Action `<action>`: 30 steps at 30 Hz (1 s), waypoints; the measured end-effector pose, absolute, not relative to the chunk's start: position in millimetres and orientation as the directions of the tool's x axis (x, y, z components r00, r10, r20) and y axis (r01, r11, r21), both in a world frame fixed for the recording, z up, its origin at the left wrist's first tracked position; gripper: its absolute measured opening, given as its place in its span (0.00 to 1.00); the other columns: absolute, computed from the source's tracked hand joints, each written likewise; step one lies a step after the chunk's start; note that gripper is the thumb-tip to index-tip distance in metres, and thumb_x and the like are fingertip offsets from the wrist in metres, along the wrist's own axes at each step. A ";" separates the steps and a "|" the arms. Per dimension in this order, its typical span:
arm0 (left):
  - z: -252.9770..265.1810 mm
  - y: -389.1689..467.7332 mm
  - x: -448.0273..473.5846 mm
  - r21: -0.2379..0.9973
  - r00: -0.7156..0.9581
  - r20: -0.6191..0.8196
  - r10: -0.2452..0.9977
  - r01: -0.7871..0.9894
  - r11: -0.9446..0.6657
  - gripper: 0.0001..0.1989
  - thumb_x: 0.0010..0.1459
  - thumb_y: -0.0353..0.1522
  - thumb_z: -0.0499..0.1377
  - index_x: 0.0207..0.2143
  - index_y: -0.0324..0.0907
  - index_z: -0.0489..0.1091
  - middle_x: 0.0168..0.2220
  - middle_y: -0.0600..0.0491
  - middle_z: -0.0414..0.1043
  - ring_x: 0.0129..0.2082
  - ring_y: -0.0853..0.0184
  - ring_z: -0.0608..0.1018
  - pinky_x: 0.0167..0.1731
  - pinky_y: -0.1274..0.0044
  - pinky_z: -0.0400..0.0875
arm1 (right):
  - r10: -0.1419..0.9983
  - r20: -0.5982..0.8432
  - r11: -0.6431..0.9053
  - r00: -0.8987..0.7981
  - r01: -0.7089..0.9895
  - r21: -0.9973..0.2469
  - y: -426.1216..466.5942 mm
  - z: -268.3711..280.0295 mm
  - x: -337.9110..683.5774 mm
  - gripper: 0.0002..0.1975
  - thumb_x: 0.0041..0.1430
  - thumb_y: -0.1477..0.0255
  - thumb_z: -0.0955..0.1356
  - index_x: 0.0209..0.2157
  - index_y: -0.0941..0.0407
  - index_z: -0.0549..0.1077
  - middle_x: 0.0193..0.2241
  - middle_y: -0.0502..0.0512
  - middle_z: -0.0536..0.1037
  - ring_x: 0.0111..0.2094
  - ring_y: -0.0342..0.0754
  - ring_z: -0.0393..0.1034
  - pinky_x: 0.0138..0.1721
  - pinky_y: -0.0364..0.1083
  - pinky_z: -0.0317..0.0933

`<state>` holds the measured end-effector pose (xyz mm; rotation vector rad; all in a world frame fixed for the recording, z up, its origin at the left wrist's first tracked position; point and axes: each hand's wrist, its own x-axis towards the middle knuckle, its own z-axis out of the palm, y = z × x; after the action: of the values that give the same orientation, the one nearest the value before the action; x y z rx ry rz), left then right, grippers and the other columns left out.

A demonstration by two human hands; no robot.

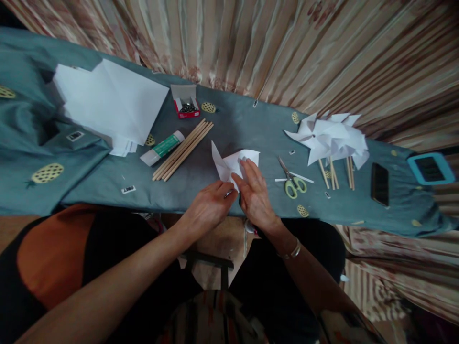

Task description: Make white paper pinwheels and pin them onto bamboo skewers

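A white paper pinwheel (222, 167), partly folded, lies at the front edge of the cloth-covered table under both my hands. My left hand (210, 205) pinches its near corner, fingers curled together. From the other side my right hand (255, 198) presses on the paper, its fingers close together and the thumb near the middle. The fingertips partly hide the pinwheel's centre. Green-handled scissors (289, 181) lie open just right of my right hand, with thin white paper strips beside them. Left of the pinwheel rests a bundle of several wooden sticks (184, 150).
A green and white glue stick (167, 147) touches the sticks. Behind stands an open red box (187, 109) of small metal pieces. White paper sheets (125, 100) lie at left. Finished pinwheels (332, 136) on sticks, a phone (380, 184) and a blue-framed device (430, 168) are at right.
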<state>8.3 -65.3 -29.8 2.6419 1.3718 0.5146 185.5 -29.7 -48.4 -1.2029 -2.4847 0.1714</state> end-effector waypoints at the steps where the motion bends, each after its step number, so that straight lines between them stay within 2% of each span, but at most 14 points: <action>1: -29.5 -65.4 8.3 0.260 0.531 0.233 0.815 0.773 -0.578 0.07 0.63 0.24 0.54 0.41 0.36 0.71 0.40 0.48 0.74 0.38 0.63 0.75 0.37 0.73 0.74 | 0.780 0.269 0.624 -0.565 0.737 -0.261 -30.2 -48.3 185.3 0.24 0.64 0.81 0.58 0.59 0.51 0.65 0.69 0.55 0.52 0.71 0.54 0.39 0.65 0.63 0.52; 4: -27.6 -65.6 8.3 0.276 0.536 0.209 0.818 0.770 -0.575 0.08 0.62 0.23 0.55 0.42 0.35 0.71 0.40 0.47 0.74 0.39 0.62 0.75 0.37 0.73 0.75 | 0.784 0.256 0.619 -0.565 0.736 -0.274 -31.6 -47.3 183.5 0.22 0.66 0.79 0.58 0.59 0.52 0.65 0.69 0.57 0.54 0.72 0.54 0.38 0.65 0.63 0.52; 9: -25.0 -64.9 8.1 0.307 0.541 0.207 0.815 0.755 -0.579 0.09 0.62 0.23 0.55 0.43 0.35 0.71 0.39 0.46 0.74 0.39 0.60 0.75 0.37 0.70 0.76 | 0.804 0.225 0.593 -0.550 0.718 -0.365 -31.7 -44.7 179.5 0.24 0.65 0.78 0.59 0.61 0.47 0.63 0.68 0.55 0.56 0.71 0.56 0.40 0.64 0.64 0.51; 13: -25.8 -64.1 8.0 0.295 0.547 0.219 0.808 0.753 -0.589 0.08 0.62 0.24 0.54 0.43 0.35 0.72 0.38 0.46 0.74 0.39 0.59 0.75 0.37 0.69 0.76 | 0.816 0.230 0.575 -0.530 0.713 -0.401 -30.0 -44.7 179.5 0.23 0.65 0.78 0.60 0.59 0.47 0.66 0.68 0.54 0.57 0.71 0.57 0.39 0.65 0.64 0.50; 18: -25.7 -62.8 8.7 0.264 0.552 0.219 0.805 0.760 -0.593 0.07 0.63 0.26 0.55 0.40 0.35 0.72 0.39 0.47 0.74 0.38 0.60 0.75 0.38 0.70 0.76 | 0.830 0.283 0.558 -0.481 0.703 -0.442 -26.2 -48.7 186.5 0.22 0.64 0.79 0.58 0.56 0.50 0.70 0.68 0.53 0.57 0.71 0.54 0.40 0.66 0.62 0.50; 21: -24.1 -62.2 9.2 0.269 0.551 0.206 0.809 0.763 -0.588 0.07 0.63 0.25 0.55 0.40 0.35 0.72 0.39 0.46 0.74 0.39 0.60 0.75 0.37 0.70 0.75 | 0.840 0.285 0.537 -0.461 0.639 -0.550 -20.6 -48.1 193.6 0.21 0.65 0.77 0.59 0.54 0.49 0.72 0.66 0.51 0.60 0.70 0.51 0.45 0.67 0.59 0.50; 24: -22.7 -62.2 9.2 0.294 0.545 0.203 0.813 0.758 -0.582 0.07 0.64 0.26 0.54 0.41 0.35 0.72 0.39 0.46 0.74 0.38 0.60 0.75 0.36 0.71 0.75 | 0.864 0.290 0.496 -0.413 0.594 -0.633 -8.4 -44.0 202.1 0.19 0.67 0.74 0.58 0.53 0.51 0.73 0.63 0.54 0.65 0.66 0.49 0.55 0.66 0.58 0.53; 28: -21.7 -62.4 8.6 0.286 0.550 0.189 0.813 0.762 -0.582 0.06 0.63 0.26 0.56 0.40 0.35 0.72 0.40 0.46 0.74 0.39 0.60 0.75 0.36 0.71 0.75 | 0.895 0.318 0.445 -0.314 0.684 -0.577 20.1 -38.2 209.9 0.19 0.65 0.71 0.61 0.56 0.52 0.71 0.64 0.57 0.65 0.65 0.52 0.58 0.65 0.60 0.54; 30: -21.1 -62.1 8.1 0.284 0.552 0.184 0.814 0.762 -0.581 0.06 0.63 0.26 0.56 0.40 0.36 0.72 0.41 0.45 0.74 0.39 0.60 0.75 0.36 0.71 0.75 | 0.890 0.291 0.456 -0.352 0.710 -0.536 35.2 -36.6 210.0 0.22 0.64 0.68 0.63 0.59 0.53 0.67 0.63 0.58 0.67 0.65 0.54 0.59 0.64 0.60 0.55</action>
<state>8.1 -62.1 -21.1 2.6131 1.3398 0.4439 210.0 35.2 -36.6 -1.3309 -2.1624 0.4310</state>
